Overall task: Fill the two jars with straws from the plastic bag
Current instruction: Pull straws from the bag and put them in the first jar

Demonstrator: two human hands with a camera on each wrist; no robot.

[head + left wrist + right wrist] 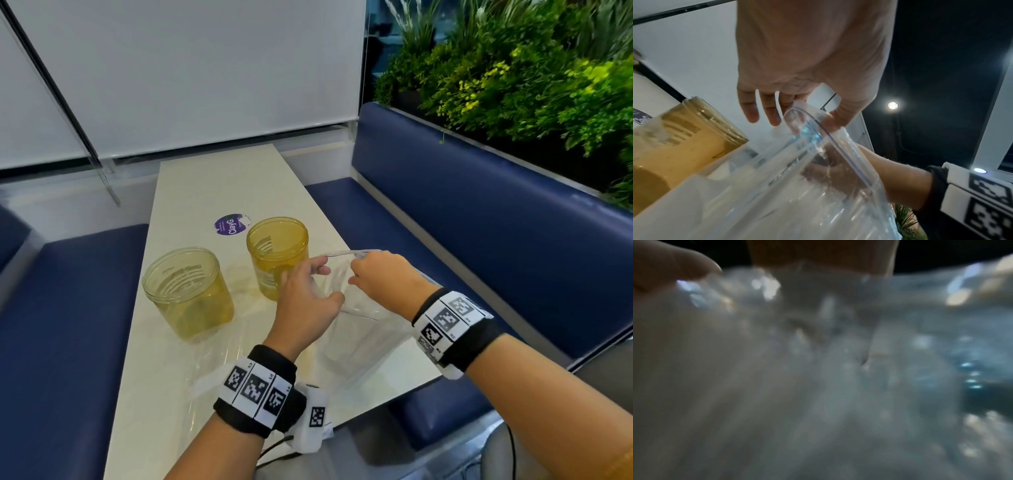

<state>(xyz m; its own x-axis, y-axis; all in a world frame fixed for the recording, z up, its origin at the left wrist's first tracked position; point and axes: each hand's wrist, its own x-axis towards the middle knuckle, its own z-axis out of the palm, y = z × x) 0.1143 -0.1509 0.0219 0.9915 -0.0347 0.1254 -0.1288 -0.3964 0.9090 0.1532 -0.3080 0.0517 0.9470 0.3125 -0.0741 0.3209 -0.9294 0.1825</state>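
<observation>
On the long white table (205, 192), the clear zip-top plastic bag (359, 342) stands beside two amber-tinted round jars (188, 294) (277, 257); left hand (305, 298) and right hand (387, 277) pinch its rim, straws seemingly blurred inside; a purple sticker (230, 225) reads "ClayG"

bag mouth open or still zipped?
Open. In the left wrist view the plastic bag's zip edge curves apart from the far side; the left hand pinches the near lip, and the right hand grips the far one.
</observation>
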